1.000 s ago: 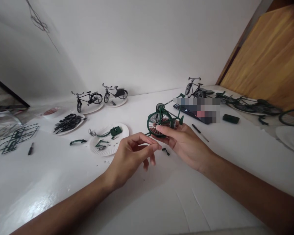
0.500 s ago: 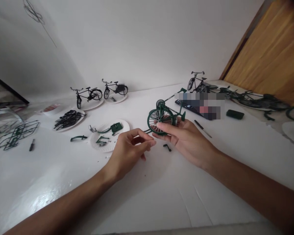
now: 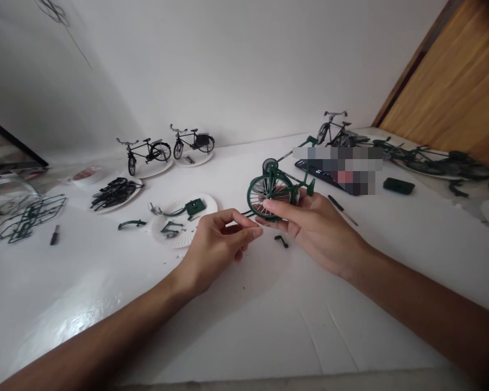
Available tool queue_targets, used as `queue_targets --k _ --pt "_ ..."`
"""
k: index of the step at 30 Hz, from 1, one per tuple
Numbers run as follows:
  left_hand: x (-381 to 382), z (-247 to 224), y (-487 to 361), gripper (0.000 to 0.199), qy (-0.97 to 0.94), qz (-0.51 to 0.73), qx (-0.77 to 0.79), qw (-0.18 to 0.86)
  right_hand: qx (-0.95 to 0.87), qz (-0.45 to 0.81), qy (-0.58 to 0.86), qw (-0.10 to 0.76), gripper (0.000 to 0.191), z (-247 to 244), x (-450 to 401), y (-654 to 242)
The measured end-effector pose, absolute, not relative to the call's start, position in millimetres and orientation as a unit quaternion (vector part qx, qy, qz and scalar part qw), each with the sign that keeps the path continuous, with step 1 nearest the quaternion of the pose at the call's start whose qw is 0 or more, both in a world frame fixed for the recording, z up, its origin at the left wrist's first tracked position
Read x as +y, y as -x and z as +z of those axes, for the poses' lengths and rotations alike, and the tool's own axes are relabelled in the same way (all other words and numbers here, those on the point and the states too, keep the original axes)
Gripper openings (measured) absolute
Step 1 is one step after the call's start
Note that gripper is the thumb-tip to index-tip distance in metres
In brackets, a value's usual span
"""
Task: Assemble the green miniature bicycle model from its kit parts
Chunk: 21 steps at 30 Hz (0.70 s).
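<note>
A green model bicycle frame (image 3: pixel 270 167) with a spoked wheel (image 3: pixel 256 194) is in my right hand (image 3: pixel 309 224), the thumb pressed on the wheel near its hub. Just left of it, my left hand (image 3: pixel 226 236) is closed in a pinch, thumb against fingertips; whatever lies between them is too small or hidden to name. A thin dark rod shows between the left fingers and the wheel. Below the right hand, a small green crank-shaped part (image 3: pixel 281 241) lies on the white surface.
A paper plate (image 3: pixel 206 200) holds green and grey parts. A curved green piece (image 3: pixel 131 223), a small screwdriver (image 3: pixel 54 235) and green sprues (image 3: pixel 28 222) lie left. Black model bicycles (image 3: pixel 149 152) stand behind. Rightward are a phone (image 3: pixel 321 176), a thin tool (image 3: pixel 342 210) and a green block (image 3: pixel 398 185).
The left thumb and fingertips have drawn closer together near the wheel. The right hand keeps its hold on the bicycle. The whole view has shifted slightly.
</note>
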State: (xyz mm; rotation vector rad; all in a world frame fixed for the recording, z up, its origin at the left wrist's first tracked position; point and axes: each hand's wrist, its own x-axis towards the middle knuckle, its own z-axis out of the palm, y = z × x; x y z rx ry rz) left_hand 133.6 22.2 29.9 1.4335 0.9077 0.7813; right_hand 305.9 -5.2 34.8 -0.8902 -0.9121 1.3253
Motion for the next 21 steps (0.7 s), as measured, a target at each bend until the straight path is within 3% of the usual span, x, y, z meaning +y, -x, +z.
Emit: queue_targets --k 21 --pt "23.6 33.0 -132.4 0.023 -0.609 0.325 0.401 0.602 -0.412 0.551 0.417 0.593 0.015 34.2 -6.5 -306.6"
